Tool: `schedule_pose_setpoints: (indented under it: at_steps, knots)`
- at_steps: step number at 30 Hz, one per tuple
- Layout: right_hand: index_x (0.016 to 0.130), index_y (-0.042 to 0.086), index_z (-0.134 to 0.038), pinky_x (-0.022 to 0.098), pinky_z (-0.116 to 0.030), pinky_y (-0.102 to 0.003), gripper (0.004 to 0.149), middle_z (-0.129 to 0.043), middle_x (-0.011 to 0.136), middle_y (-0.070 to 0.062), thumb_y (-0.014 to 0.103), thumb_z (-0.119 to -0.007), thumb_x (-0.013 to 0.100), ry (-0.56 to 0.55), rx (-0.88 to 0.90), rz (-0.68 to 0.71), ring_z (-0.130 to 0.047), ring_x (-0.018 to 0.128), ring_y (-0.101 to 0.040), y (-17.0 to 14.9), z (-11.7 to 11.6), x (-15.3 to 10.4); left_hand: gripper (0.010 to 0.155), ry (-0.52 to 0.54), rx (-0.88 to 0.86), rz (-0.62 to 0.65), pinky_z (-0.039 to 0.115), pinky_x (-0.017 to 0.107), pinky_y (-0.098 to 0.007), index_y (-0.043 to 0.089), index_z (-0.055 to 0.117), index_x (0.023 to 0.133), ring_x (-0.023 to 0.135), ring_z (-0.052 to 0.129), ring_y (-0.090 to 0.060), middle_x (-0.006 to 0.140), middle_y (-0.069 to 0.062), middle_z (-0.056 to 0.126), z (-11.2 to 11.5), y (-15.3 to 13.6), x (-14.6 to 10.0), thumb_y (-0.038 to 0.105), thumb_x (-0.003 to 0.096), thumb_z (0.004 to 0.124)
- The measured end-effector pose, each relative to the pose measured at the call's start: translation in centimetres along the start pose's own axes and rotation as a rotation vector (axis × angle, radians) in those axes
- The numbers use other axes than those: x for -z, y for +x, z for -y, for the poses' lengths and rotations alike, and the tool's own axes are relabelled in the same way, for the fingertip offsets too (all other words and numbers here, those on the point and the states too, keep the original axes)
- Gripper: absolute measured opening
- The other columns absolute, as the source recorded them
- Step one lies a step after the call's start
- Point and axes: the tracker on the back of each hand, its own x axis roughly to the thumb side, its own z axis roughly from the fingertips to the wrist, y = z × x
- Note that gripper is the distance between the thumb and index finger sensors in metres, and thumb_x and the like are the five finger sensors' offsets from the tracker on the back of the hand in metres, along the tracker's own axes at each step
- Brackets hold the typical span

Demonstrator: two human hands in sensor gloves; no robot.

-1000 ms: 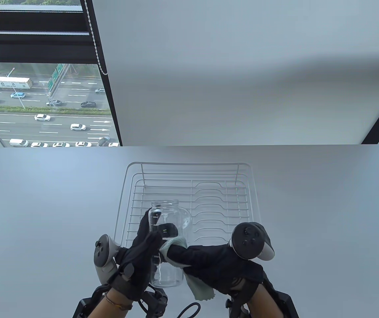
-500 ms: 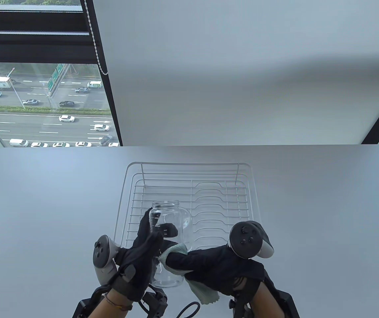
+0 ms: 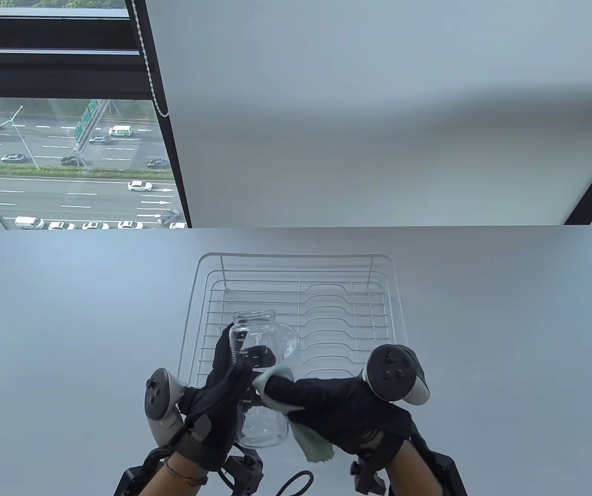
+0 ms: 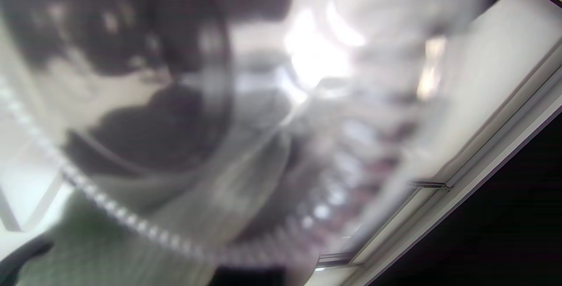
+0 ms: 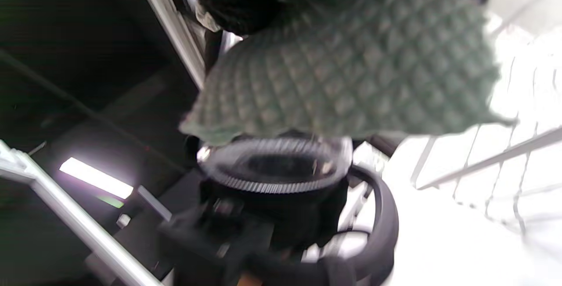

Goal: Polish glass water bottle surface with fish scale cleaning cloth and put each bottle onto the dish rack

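Over the near edge of the white wire dish rack [image 3: 296,289] on the grey surface [image 3: 68,320], the left hand [image 3: 218,392] holds a clear glass bottle [image 3: 264,351] in its grip. The right hand [image 3: 337,408] presses a pale green cloth [image 3: 311,439] against the bottle's side.

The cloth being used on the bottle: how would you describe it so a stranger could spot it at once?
Start at the white wire dish rack in the middle of the table, then drop to the clear glass bottle held at its near edge. The cloth is the pale green piece that the right hand presses on the bottle's side; its scale-like weave marks it out.
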Motion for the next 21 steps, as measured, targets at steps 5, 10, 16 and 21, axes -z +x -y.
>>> schedule_pose_setpoints:
  at_steps: [5,10,16,21]
  knots:
    - [0.101,0.055,-0.058,0.039,-0.085,-0.045,0.053,-0.086,0.074,-0.016,0.033,-0.075,0.057,0.313,-0.080,-0.003,-0.095,0.052,-0.028,1.3,-0.2,0.1,0.096,0.031,-0.002,0.001,0.083,0.047,-0.061,0.018,0.014,0.112,0.070,0.090,-0.049,0.106,-0.024,0.051,-0.1,-0.3,0.0,0.071,0.0544,0.071]
    - [0.100,0.053,-0.064,0.037,-0.086,-0.046,0.051,-0.089,0.071,-0.017,0.033,-0.078,0.055,0.407,-0.065,-0.028,-0.098,0.049,-0.029,1.1,-0.9,0.5,0.096,0.074,0.025,0.017,0.082,0.049,-0.062,0.019,0.013,0.112,0.072,0.088,-0.050,0.106,-0.024,0.049,-0.5,0.0,-0.1,0.070,0.0548,0.071]
    - [0.102,0.057,-0.054,0.040,-0.084,-0.046,0.054,-0.086,0.075,-0.015,0.034,-0.074,0.057,0.155,-0.104,-0.010,-0.095,0.052,-0.029,0.5,-0.4,0.4,0.096,0.055,0.003,-0.019,0.082,0.049,-0.062,0.018,0.013,0.112,0.072,0.088,-0.050,0.106,-0.025,0.048,-0.3,-0.3,0.1,0.070,0.0550,0.070]
    - [0.098,0.053,-0.067,0.036,-0.086,-0.048,0.051,-0.091,0.070,-0.018,0.032,-0.079,0.054,0.455,-0.027,-0.063,-0.099,0.048,-0.031,0.4,-1.5,0.7,0.094,0.084,0.054,0.005,0.080,0.050,-0.063,0.019,0.014,0.112,0.074,0.086,-0.050,0.107,-0.024,0.047,-0.9,0.2,0.1,0.068,0.0556,0.070]
